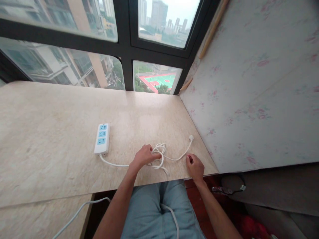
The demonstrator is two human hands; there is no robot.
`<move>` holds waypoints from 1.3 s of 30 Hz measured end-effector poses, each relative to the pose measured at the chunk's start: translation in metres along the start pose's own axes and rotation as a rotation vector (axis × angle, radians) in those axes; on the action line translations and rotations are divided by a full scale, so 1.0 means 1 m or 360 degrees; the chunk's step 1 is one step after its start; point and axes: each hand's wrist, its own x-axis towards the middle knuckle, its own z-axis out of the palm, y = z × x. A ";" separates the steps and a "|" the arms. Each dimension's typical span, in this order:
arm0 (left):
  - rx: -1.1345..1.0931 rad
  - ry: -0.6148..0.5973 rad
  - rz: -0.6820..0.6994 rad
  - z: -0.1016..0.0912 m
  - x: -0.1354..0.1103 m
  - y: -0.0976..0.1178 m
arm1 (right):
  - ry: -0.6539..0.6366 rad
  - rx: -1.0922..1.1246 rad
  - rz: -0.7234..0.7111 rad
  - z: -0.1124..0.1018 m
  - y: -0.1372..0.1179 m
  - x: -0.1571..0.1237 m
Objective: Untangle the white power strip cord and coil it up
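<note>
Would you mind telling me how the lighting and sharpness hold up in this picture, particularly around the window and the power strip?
Head view: the window shows a washed-out, nearly white sky; the counter carries a soft sheen near it; the power strip reads fairly clearly; the flowered wall looks soft and smeared; the lower right is dim.

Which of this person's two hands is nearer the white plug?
The right hand, loosely curled, just below the plug in the picture and closer to the floral wall. The left hand is farther off, at the looped cord.
</note>
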 end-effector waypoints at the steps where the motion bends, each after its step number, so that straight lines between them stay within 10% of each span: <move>1: -0.0003 0.0001 0.0004 0.000 -0.001 0.000 | 0.0006 0.0017 0.0010 0.000 0.001 0.001; 8: -0.0372 -0.0121 -0.0029 0.003 -0.008 -0.004 | 0.0057 0.0112 0.0090 -0.002 0.001 0.001; 16: -0.1616 -0.0272 -0.0117 0.008 -0.023 0.004 | -0.0020 0.0105 0.0185 -0.008 -0.007 0.002; 28: -0.2631 0.0606 0.0004 0.036 -0.017 0.031 | -0.0045 0.0063 0.0264 -0.008 -0.014 0.004; 39: -0.2779 0.0441 -0.0073 0.081 -0.021 0.034 | -0.0183 0.0252 0.0520 -0.014 -0.020 0.009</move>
